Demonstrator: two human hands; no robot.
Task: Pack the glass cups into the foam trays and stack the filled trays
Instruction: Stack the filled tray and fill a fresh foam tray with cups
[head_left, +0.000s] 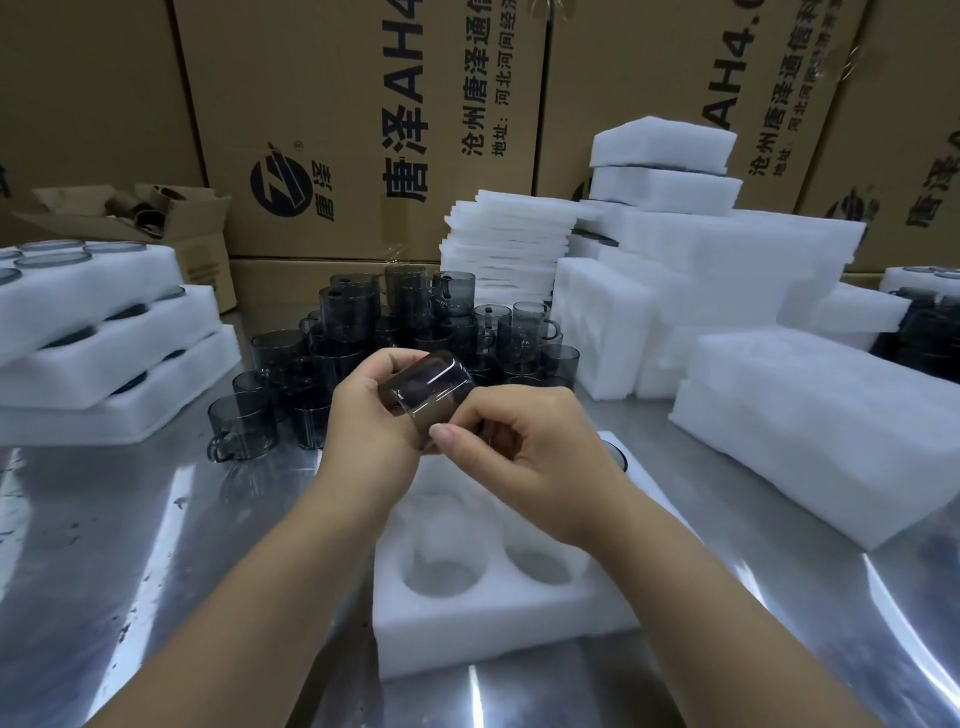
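Right now my left hand and my right hand both grip one smoky glass cup. The left hand's fingers curl round its far side and the right hand's thumb and fingers pinch its near edge. The cup is tipped on its side in the air, base toward 1 o'clock. I cannot tell where its handle sits, because my fingers hide it.

Directly below, at 6 o'clock, lies the open foam tray on the steel table. Its two nearest wells are empty, and a dark rim shows at its far right corner, probably a cup already seated.

I judge this to be the loading step, early in this tray. Next I need to turn the cup upright, line it up over a free well and press it down gently until the foam holds it.

At 12 o'clock waits the pile of cups. The filled trays are stacked at 10 o'clock, and blank foam blocks sit at 3 o'clock. Cardboard cartons stand behind.
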